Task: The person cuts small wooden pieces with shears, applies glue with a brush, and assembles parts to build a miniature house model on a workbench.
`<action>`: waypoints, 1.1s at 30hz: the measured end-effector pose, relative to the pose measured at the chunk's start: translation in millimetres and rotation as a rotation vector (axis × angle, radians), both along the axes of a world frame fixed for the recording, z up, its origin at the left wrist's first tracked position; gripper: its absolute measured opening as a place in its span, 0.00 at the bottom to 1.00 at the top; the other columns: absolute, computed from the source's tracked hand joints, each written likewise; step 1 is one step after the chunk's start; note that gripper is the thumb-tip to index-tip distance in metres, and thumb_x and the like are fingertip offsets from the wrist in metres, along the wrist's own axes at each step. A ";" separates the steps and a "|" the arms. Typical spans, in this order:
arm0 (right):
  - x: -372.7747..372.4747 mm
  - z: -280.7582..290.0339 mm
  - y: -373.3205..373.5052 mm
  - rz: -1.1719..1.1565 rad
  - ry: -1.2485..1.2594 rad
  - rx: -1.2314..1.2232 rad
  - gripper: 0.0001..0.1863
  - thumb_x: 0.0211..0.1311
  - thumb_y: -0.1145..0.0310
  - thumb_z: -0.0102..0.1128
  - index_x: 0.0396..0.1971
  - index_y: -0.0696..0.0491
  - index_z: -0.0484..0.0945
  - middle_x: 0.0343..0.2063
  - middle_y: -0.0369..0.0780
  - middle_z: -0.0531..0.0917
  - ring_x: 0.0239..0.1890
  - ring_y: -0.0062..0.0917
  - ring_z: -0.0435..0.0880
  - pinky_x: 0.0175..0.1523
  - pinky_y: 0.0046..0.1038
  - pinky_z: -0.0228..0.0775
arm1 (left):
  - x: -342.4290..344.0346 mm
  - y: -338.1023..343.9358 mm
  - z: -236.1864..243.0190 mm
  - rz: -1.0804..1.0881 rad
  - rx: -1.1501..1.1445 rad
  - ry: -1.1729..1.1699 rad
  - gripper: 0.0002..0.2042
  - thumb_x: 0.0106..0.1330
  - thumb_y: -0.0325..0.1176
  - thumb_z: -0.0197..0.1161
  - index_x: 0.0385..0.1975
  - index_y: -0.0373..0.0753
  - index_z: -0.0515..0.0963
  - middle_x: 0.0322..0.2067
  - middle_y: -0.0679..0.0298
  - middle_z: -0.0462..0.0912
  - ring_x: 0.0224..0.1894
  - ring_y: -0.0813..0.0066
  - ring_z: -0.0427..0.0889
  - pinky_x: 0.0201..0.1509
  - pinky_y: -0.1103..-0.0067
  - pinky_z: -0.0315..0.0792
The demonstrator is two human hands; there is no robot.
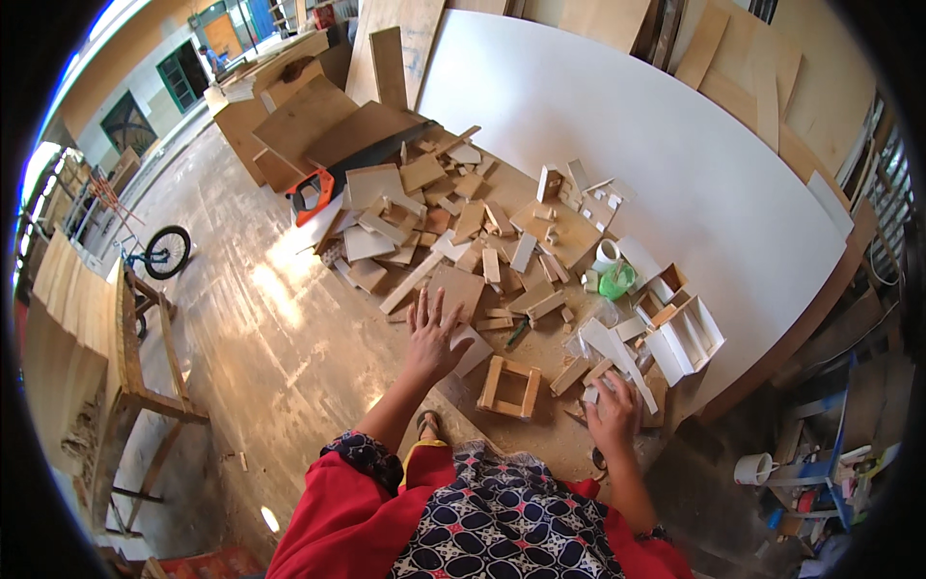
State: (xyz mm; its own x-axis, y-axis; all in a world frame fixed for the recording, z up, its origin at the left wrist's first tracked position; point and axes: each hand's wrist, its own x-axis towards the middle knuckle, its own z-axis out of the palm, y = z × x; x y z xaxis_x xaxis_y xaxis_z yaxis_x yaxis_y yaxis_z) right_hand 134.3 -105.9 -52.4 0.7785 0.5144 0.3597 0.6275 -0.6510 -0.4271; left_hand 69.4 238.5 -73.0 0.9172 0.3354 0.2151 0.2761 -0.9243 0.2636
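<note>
My left hand [434, 340] hovers over the near edge of the wood pile, fingers stretched and spread, holding nothing. Just beyond its fingertips is a square brown board [455, 292], with a pale flat piece [473, 349] beside the thumb. At the right, my right hand [614, 413] reaches down over small wood pieces, its fingers bent but apart. A small wooden block [597, 372] lies by its fingertips; whether they touch it I cannot tell. Between my hands stands a small open wooden frame [509, 388].
Offcuts [470, 222] are heaped across the worktop, with an orange-handled handsaw [311, 197] at the left. Right of them are a green container [617, 280], a roll of white tape [606, 255] and a white compartment box [686, 340]. A large white panel [627, 125] lies behind.
</note>
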 end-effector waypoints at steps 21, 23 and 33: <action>-65.4 28.3 175.5 -0.352 -0.007 0.209 0.19 0.46 0.77 0.62 0.43 0.56 0.79 0.45 0.45 0.77 0.49 0.41 0.75 0.54 0.38 0.67 | 62.6 160.4 39.0 -0.287 -0.204 -0.245 0.39 0.45 0.42 0.68 0.63 0.49 0.64 0.67 0.53 0.53 0.62 0.45 0.60 0.64 0.52 0.54; -66.4 30.1 208.4 -0.328 -0.002 0.165 0.20 0.46 0.76 0.62 0.44 0.55 0.79 0.46 0.45 0.77 0.49 0.41 0.75 0.55 0.39 0.66 | 90.2 191.4 32.4 -0.164 0.126 -0.296 0.36 0.48 0.40 0.67 0.63 0.49 0.64 0.68 0.54 0.51 0.62 0.45 0.59 0.65 0.52 0.51; -80.8 44.7 244.6 -0.331 0.031 0.080 0.19 0.44 0.75 0.64 0.42 0.55 0.80 0.46 0.45 0.77 0.49 0.40 0.75 0.55 0.37 0.66 | 62.5 184.5 8.3 -0.456 -0.054 -0.248 0.14 0.48 0.41 0.68 0.34 0.43 0.81 0.42 0.62 0.76 0.53 0.62 0.69 0.61 0.63 0.55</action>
State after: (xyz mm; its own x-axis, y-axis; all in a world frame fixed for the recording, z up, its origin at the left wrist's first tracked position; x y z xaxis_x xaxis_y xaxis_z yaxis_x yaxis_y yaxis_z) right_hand 53.5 138.8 -7.7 0.9095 0.2034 0.3625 0.3740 -0.7809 -0.5002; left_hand 131.9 422.9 -64.7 0.8963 -0.0697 0.4379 -0.2282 -0.9193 0.3207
